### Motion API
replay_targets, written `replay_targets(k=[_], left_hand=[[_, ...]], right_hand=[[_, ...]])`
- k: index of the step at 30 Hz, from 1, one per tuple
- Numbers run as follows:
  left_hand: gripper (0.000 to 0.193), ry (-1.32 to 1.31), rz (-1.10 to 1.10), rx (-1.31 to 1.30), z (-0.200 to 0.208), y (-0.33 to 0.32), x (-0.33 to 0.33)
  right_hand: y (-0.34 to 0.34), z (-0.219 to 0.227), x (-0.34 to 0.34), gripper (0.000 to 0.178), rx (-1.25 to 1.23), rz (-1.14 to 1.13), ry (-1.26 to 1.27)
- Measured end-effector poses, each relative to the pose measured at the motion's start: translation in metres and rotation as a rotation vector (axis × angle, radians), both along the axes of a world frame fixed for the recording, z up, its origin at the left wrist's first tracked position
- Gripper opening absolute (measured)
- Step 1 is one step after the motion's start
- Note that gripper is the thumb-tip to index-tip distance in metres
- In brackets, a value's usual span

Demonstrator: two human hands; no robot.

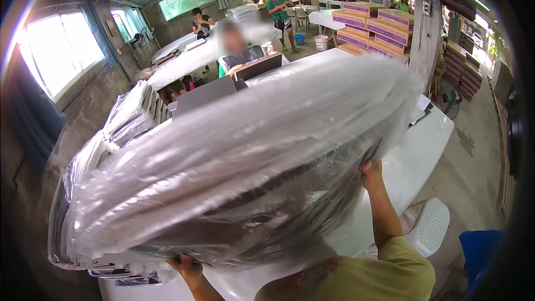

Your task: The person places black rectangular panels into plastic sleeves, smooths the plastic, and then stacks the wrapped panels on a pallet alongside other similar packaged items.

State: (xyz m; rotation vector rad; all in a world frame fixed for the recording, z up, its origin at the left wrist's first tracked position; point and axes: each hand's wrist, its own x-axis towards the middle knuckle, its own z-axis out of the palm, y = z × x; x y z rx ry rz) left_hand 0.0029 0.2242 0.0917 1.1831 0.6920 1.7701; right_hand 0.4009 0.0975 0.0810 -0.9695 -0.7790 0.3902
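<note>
A large, flat, dark panel in a clear plastic bag (267, 178) spans most of the view, tilted, its plastic puffed out and blurred by motion along the far side. My left hand (188, 268) grips its near left edge from below, fingers partly hidden under the plastic. On the right edge, my right hand (372, 174) is closed with the thumb on top. Beneath and beyond it lies a white-topped table (426, 147). A stack of plastic-wrapped flat pieces (78, 170) stands at the left, close against the bag.
Across the table a person (237, 50) handles a dark panel (262, 68). A white stool (432, 226) stands by my right elbow. Stacked cardboard boxes (365, 28) rise behind the table, near a pillar (426, 39). A fan (450, 99) is at the right; other people work farther back.
</note>
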Motion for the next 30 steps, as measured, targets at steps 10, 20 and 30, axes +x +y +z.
replay_targets(k=[10,20,30], left_hand=[[0.076,0.274,0.019,0.627,0.111,0.08,-0.019],[0.03,-0.168,-0.515,1.031,0.167,0.037,0.016],[0.025,-0.133,-0.55,0.748,0.121,0.085,-0.02]], right_hand=[[-0.005,0.182,0.001,0.115,0.191,-0.249,-1.18],[-0.014,0.213,-0.011,0.072,-0.11,-0.268,-1.494],[-0.01,0.206,-0.024,0.044,0.02,-0.316,-1.315]])
